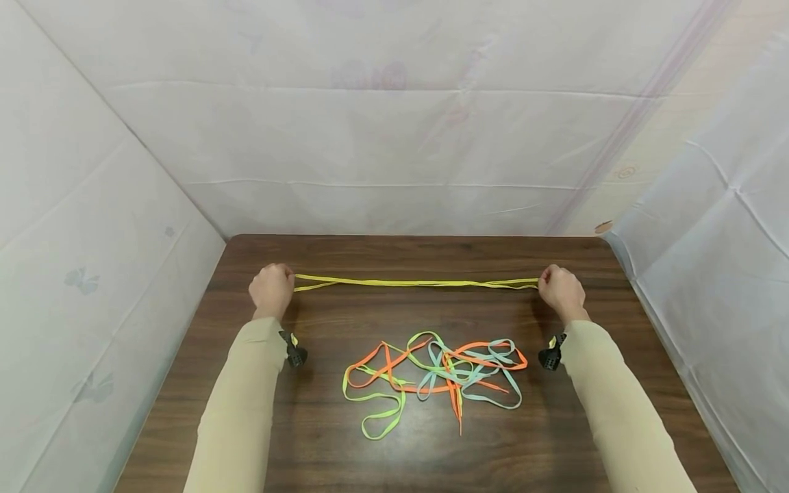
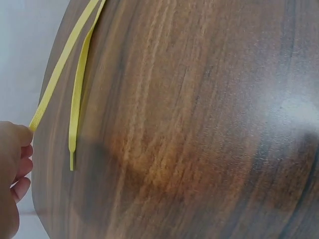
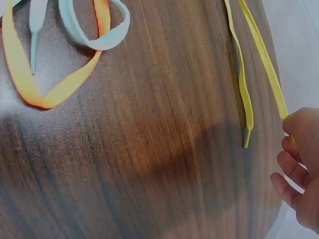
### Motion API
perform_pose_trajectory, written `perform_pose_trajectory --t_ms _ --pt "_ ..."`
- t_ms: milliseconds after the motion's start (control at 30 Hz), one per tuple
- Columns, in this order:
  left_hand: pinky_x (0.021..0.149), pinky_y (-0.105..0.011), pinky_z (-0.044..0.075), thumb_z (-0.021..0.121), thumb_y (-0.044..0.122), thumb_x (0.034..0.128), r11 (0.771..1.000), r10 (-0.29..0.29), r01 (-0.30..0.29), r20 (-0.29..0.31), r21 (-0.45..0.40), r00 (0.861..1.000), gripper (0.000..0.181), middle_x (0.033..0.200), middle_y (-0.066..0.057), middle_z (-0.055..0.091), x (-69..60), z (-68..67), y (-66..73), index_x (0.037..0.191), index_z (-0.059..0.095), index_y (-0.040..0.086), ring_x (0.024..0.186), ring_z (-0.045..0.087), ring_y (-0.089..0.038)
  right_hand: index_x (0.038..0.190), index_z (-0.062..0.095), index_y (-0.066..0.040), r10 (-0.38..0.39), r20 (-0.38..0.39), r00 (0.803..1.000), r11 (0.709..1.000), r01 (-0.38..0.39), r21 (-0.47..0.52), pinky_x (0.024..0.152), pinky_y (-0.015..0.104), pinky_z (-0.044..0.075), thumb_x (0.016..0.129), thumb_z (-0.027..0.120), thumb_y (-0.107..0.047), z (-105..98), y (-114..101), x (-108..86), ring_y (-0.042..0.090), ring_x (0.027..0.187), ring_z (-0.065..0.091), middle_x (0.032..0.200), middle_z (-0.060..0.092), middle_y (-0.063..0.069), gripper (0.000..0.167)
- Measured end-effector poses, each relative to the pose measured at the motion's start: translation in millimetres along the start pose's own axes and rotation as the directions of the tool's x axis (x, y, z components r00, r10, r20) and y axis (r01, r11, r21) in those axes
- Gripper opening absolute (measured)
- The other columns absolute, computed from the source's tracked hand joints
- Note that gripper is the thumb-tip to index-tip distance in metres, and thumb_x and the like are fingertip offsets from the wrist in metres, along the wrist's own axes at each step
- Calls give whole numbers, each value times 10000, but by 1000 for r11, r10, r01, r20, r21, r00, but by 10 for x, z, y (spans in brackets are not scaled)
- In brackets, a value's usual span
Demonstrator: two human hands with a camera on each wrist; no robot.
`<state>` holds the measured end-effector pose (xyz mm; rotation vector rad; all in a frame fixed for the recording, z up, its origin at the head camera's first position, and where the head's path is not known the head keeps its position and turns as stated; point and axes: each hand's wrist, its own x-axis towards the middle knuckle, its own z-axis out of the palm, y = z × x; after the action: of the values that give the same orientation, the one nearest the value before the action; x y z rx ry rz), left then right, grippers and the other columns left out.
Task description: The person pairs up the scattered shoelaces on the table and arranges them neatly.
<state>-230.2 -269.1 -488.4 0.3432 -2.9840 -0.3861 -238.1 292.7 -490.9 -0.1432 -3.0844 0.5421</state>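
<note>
A yellow lace (image 1: 407, 283) stretches left to right across the far part of the table between both hands. My left hand (image 1: 272, 290) pinches its left end between thumb and finger, and my right hand (image 1: 562, 290) pinches its right end. In the left wrist view, a second yellow strand (image 2: 76, 104) lies beside the pinched one, its tip on the wood near the left hand (image 2: 14, 174). The right wrist view likewise has a loose yellow strand (image 3: 244, 94) with its tip near the right hand (image 3: 301, 164).
Nearer than the yellow lace, green (image 1: 383, 415), orange (image 1: 425, 389) and light blue (image 1: 514, 390) laces lie tangled on the brown wooden table (image 1: 345, 465). White sheeting (image 1: 382, 157) hangs behind the far edge and along both sides.
</note>
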Motion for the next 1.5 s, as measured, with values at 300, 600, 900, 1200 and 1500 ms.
perform_pose_trajectory --t_ms 300,600,900,1200,1500 --pt "652 -502 490 534 172 904 1000 -15 15 45 -2 999 189 987 -162 655 -8 47 25 954 681 65 841 628 -383 917 535 -11 16 55 998 1000 -16 9 542 404 421 887 462 -154 44 -25 -37 311 718 539 874 557 183 163" --pt "632 -505 483 537 168 893 1000 1 1 77 -21 997 173 954 -161 657 -116 169 -45 920 674 65 802 628 -386 930 540 -8 20 79 997 1000 -18 -17 572 439 441 893 444 -154 106 17 -72 339 758 558 894 571 198 178" --pt "650 -517 485 556 140 868 1000 -8 10 91 -25 996 142 944 -174 655 -204 242 -74 906 667 61 817 625 -393 954 534 -7 20 123 992 1000 -17 -23 622 469 448 888 469 -125 131 47 -112 363 812 559 928 564 205 150" --pt "690 -526 480 536 129 882 999 -18 21 116 -25 993 200 1030 -171 623 -227 291 -73 1005 675 56 888 608 -401 1022 515 40 5 128 992 1000 -6 8 712 506 442 900 460 -96 199 64 -148 394 860 538 982 519 252 191" --pt "711 -539 462 534 135 876 998 -51 56 113 -40 992 278 1137 -201 525 -304 227 -79 1125 627 53 982 550 -417 1128 508 47 6 108 994 1000 -8 16 794 565 417 902 484 -128 248 108 -178 463 988 482 1131 445 306 287"
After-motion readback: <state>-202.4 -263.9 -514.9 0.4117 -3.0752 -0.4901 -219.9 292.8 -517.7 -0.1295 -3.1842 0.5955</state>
